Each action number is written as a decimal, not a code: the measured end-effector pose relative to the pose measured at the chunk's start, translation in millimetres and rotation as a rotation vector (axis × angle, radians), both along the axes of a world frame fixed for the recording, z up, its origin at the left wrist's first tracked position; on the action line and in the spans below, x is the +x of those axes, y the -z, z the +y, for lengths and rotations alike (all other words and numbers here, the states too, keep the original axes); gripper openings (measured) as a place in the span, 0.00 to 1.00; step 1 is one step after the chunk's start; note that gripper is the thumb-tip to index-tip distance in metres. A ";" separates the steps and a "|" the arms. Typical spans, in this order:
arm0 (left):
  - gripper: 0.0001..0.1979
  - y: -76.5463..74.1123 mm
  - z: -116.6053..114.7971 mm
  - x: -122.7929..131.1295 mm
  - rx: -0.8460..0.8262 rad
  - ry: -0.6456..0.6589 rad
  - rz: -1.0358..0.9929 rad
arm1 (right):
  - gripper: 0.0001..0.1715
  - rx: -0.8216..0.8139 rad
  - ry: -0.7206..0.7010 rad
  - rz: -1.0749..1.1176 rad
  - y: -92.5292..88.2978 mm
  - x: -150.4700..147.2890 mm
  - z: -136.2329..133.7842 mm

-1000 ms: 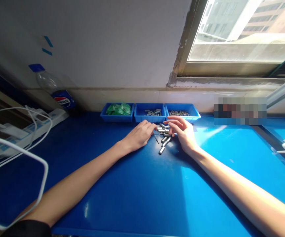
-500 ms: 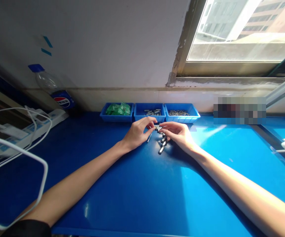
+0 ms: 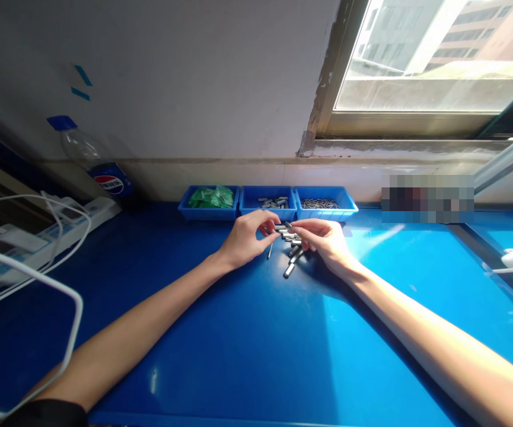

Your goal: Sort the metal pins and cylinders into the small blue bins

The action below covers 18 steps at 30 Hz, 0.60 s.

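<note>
**Both hands meet over the metal pieces**

Smooth, glossy blue table (image 3: 256,356) here, sunlight bright across its right half. Landmark: the middle tray (image 3: 267,204), a shallow blue plastic box holding short grey metal bits. Just in front of that tray sits a loose heap of metal pieces (image 3: 292,249), small shiny cylinders lying at all angles, one lone piece (image 3: 289,270) nearest the camera. The left hand (image 3: 247,237) is curled, thumb and fingertips pinched on something tiny at the heap's left edge; exactly what it grips is too small to tell. A thin pin (image 3: 269,251) slants down just under those fingers. The right hand (image 3: 325,240) comes in from the other side, fingers bent and pinched together over the heap, touching its top pieces; the two sets of fingertips nearly meet. Left of the middle tray, a tray of green plastic parts (image 3: 209,198); right of it, a tray of thin dark pins (image 3: 322,203). Far left of the trays, a clear plastic bottle (image 3: 89,157) with a blue cap leans on the wall
</note>
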<state>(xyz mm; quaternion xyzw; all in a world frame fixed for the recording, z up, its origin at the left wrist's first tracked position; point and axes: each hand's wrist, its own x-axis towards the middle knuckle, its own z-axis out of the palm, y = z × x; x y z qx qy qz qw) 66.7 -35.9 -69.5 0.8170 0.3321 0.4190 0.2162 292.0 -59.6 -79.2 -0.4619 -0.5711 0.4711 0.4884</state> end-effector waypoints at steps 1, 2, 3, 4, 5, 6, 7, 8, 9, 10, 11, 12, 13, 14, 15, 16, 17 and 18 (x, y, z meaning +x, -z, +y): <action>0.08 -1.3 2.1 -3.2 0.015 0.010 0.073 | 0.18 0.021 0.048 0.008 -0.5 -0.1 0.5; 0.07 -2.9 4.3 -6.9 0.026 0.038 0.148 | 0.18 0.051 0.109 0.023 -1.1 0.1 1.2; 0.08 -4.6 6.5 -10.7 0.028 0.090 0.222 | 0.18 0.088 0.178 0.045 -1.8 0.6 2.2; 0.09 -6.3 8.5 -14.5 0.022 0.158 0.287 | 0.19 0.123 0.244 0.068 -2.4 1.3 3.3; 0.10 -7.7 10.2 -17.9 0.011 0.224 0.340 | 0.22 0.152 0.296 0.089 -3.0 2.2 4.3; 0.09 -8.8 11.6 -20.9 0.001 0.275 0.379 | 0.25 0.172 0.327 0.105 -3.4 3.1 5.1; 0.09 -9.4 12.6 -23.1 -0.009 0.313 0.407 | 0.28 0.181 0.340 0.112 -3.5 4.0 5.5; 0.08 -9.6 13.3 -24.6 -0.017 0.336 0.423 | 0.31 0.183 0.338 0.111 -3.4 4.6 5.5; 0.08 -9.5 13.7 -25.3 -0.024 0.350 0.431 | 0.34 0.183 0.326 0.103 -2.8 4.9 5.1; 0.07 -9.1 13.7 -25.3 -0.027 0.357 0.434 | 0.34 0.183 0.310 0.088 -2.0 4.8 4.3; 0.07 -8.5 13.5 -24.8 -0.028 0.360 0.436 | 0.34 0.182 0.294 0.068 -1.1 4.5 3.2; 0.07 -7.8 13.1 -23.9 -0.024 0.359 0.443 | 0.32 0.177 0.275 0.049 0.0 3.9 2.1; 0.07 -6.9 12.5 -22.7 -0.016 0.350 0.457 | 0.31 0.168 0.255 0.032 1.0 3.2 1.0; 0.07 -6.0 11.8 -21.3 -0.005 0.336 0.481 | 0.30 0.157 0.236 0.022 1.9 2.5 0.1; 0.06 -4.8 10.9 -19.7 0.007 0.319 0.514 | 0.29 0.145 0.219 0.018 2.6 1.9 -0.6; 0.06 -3.3 10.0 -17.9 0.019 0.296 0.545 | 0.28 0.134 0.205 0.020 3.0 1.3 -1.1; 0.06 -1.5 9.1 -16.0 0.029 0.266 0.568 | 0.27 0.126 0.196 0.023 3.2 0.9 -1.5; 0.05 0.6 8.1 -14.0 0.036 0.232 0.572 | 0.26 0.120 0.192 0.023 3.0 0.5 -1.8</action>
